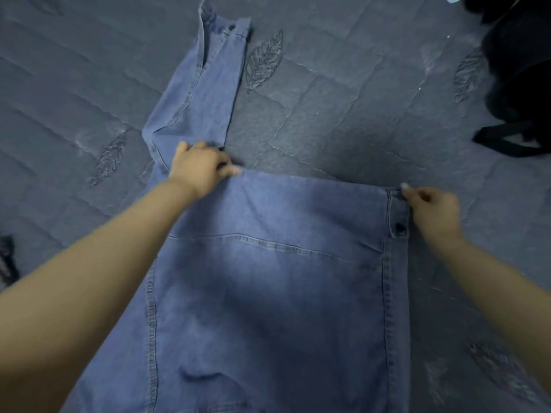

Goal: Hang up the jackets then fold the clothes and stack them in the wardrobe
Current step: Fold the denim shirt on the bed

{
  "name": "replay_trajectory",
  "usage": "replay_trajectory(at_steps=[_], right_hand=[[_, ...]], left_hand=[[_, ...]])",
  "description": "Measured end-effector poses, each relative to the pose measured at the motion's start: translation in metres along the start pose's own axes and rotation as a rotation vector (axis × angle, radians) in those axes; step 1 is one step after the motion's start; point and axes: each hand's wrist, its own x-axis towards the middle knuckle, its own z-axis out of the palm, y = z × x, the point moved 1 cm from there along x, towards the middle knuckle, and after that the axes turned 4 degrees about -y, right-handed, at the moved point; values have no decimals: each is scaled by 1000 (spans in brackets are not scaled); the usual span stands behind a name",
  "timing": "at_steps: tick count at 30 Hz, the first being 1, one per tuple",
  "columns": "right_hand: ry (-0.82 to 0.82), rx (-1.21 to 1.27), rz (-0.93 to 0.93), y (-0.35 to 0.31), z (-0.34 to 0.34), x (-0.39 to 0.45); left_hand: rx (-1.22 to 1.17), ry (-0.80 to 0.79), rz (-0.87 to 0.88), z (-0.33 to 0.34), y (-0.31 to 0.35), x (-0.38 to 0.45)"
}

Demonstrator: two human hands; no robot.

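A light blue denim shirt (pixel 268 278) lies spread on a dark grey quilted bedspread (pixel 343 99). One sleeve (pixel 202 84) stretches away to the upper left, its buttoned cuff at the far end. My left hand (pixel 199 168) grips the fabric where that sleeve meets the shirt's far edge. My right hand (pixel 432 210) pinches the far right corner of the shirt, beside the button placket with a dark button. The shirt's near part runs out of view at the bottom.
A pile of black clothing (pixel 518 70) with a black strap (pixel 504 138) lies on the bedspread at the upper right. Another dark item (pixel 7 257) shows at the left edge. Stitched leaf patterns mark the quilt.
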Motion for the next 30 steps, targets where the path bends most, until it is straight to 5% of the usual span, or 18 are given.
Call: replay_trajectory(at_steps=[7, 13, 19, 24, 30], right_hand=[[-34, 166, 253, -1, 27, 32], [-76, 255, 98, -9, 22, 31], [-18, 253, 95, -38, 43, 74], [0, 242, 15, -11, 29, 33], [-111, 58, 221, 76, 7, -107]], left_hand=[[-79, -27, -128, 44, 16, 30], [-145, 132, -85, 54, 9, 26], [-176, 151, -272, 61, 21, 38], [-208, 236, -52, 76, 85, -28], [-218, -47, 83, 153, 162, -159]])
